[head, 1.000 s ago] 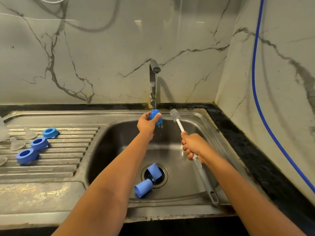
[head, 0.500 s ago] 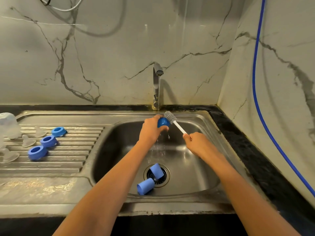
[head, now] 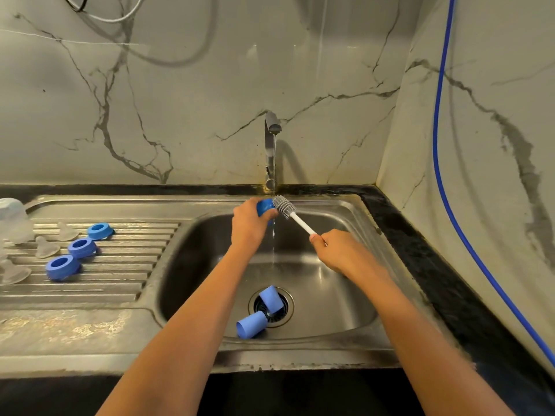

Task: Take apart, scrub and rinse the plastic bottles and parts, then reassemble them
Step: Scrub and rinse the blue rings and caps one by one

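The job looks to be mid-scrub: the left hand [head: 250,225] is closed around a blue cap [head: 265,206] held under the thin stream from the tap [head: 271,136], while the right hand [head: 336,250] grips the white handle of a bottle brush [head: 285,207] whose grey head meets the cap's open end. Two more blue caps [head: 261,310] lie at the drain in the sink [head: 345,310], apparently not yet scrubbed. On the ribbed draining board [head: 120,274] three blue rings [head: 78,246] sit in a loose row beside several clear teats [head: 46,247], and what may be an upturned clear bottle [head: 13,219] stands at the far left edge, too cropped to be sure. Reassembly has not begun, since every part lies separate. The steel surface is wet and worn, set in a dark counter [head: 435,265] against veined marble walls, with a blue hose [head: 441,145] running down the right wall.
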